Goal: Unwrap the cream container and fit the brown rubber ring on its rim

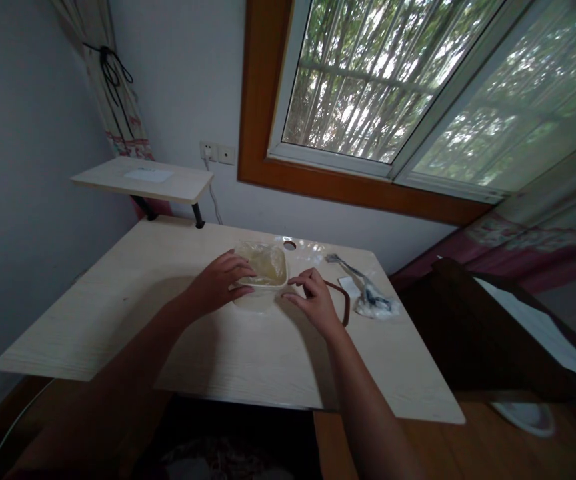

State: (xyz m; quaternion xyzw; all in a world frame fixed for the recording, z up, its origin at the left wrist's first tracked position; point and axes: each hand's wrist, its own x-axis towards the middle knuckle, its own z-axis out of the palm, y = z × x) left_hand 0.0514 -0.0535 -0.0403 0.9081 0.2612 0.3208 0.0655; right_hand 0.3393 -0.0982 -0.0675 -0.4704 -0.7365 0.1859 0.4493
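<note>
A small cream-coloured bin (258, 301) with a squarish rim stands on the pale desk, lined with a clear plastic bag (267, 260). My left hand (223, 280) grips its left side, fingers over the rim against the bag and thumb on the outside below. At the right side of the rim is my right hand (315, 297), its thumb and forefinger apart and their tips close to the bin. Whether those tips touch it I cannot tell. Just beyond this hand lies a brown curved band (345, 307), partly hidden by the hand.
To the right on the desk (178, 360) lie a crumpled clear bag with something dark in it (375, 303) and a white slip (351, 287). A raised shelf (143, 180) stands at the back left. Behind the desk are a wall socket (208, 151) and a window (358, 87).
</note>
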